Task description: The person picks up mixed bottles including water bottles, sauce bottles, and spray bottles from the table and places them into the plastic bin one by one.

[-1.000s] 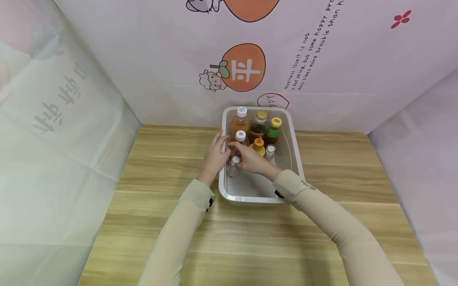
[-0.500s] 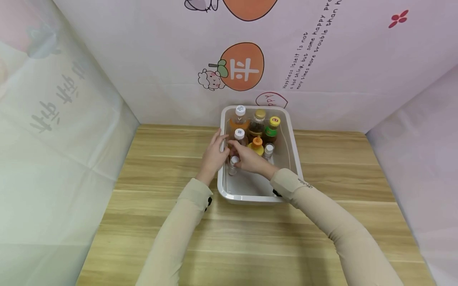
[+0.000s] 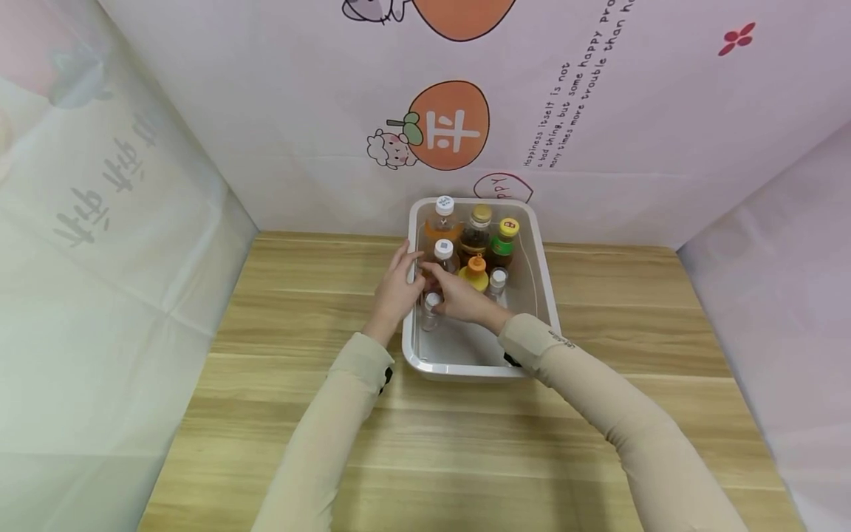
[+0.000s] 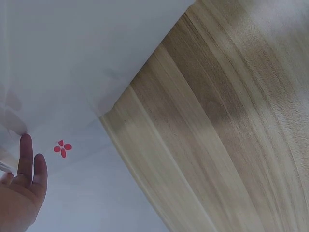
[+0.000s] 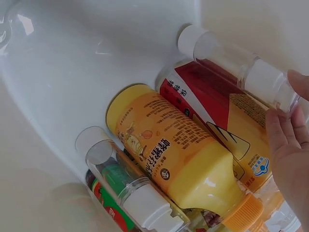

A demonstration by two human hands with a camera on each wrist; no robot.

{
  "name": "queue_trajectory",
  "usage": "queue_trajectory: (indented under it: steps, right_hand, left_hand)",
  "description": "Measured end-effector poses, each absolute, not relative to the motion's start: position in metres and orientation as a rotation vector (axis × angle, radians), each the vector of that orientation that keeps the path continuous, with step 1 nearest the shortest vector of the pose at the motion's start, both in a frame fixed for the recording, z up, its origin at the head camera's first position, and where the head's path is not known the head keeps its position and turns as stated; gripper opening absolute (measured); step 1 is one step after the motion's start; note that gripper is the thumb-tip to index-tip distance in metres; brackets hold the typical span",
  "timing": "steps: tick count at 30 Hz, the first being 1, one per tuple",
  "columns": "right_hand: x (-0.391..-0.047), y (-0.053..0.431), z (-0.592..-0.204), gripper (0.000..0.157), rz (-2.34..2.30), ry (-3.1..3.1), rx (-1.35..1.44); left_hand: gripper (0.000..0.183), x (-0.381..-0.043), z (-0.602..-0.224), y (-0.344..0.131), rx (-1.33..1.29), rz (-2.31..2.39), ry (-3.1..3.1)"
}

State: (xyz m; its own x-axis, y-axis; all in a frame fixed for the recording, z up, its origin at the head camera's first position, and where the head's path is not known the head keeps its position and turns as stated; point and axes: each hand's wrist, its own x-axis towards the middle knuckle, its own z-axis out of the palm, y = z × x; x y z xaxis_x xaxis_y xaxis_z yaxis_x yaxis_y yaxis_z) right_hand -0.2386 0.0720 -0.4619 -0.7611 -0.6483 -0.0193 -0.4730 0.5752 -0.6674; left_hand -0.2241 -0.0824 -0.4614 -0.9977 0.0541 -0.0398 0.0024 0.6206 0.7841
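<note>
In the head view, a small clear bottle with a white cap (image 3: 431, 314) stands near the left wall of a white plastic bin (image 3: 548, 295). My right hand (image 3: 465, 299) reaches into the bin, and in the right wrist view its thumb and fingers pinch the capped end of that small bottle (image 5: 224, 53). Beside it lies a bottle with a red and orange label (image 5: 227, 111). My left hand (image 3: 395, 292) rests at the bin's left rim, its fingers extended. Only part of that hand (image 4: 21, 198) appears in the left wrist view.
Also in the bin are a yellow squeeze bottle (image 3: 473, 277), another small clear bottle (image 3: 497, 281), a green-labelled bottle (image 3: 503, 244), a dark gold-capped bottle (image 3: 476, 235) and two white-capped bottles. The bin stands on a wooden table (image 3: 319, 295) against a printed wall covering (image 3: 299, 111).
The head view has shifted slightly. Both hands and the bottles keep nearly the same places in relation to the bin.
</note>
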Motion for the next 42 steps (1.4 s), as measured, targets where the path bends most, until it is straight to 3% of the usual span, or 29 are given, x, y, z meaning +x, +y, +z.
queue_trajectory:
  steps: [32,37,42]
  right_hand:
    - [-0.24,0.084,-0.47,0.08,-1.061,2.488,-0.911]
    - [-0.241,0.085,-0.467,0.074,-1.09,2.473,-0.853]
    - [-0.242,0.088,-0.464,0.057,-1.113,2.521,-0.802]
  left_hand:
    - [0.049,-0.225,-0.465,-0.074,0.08,1.312,2.772]
    - [0.049,-0.227,-0.466,-0.073,0.097,1.325,2.773]
    - [0.049,-0.229,-0.467,-0.073,0.11,1.3,2.765]
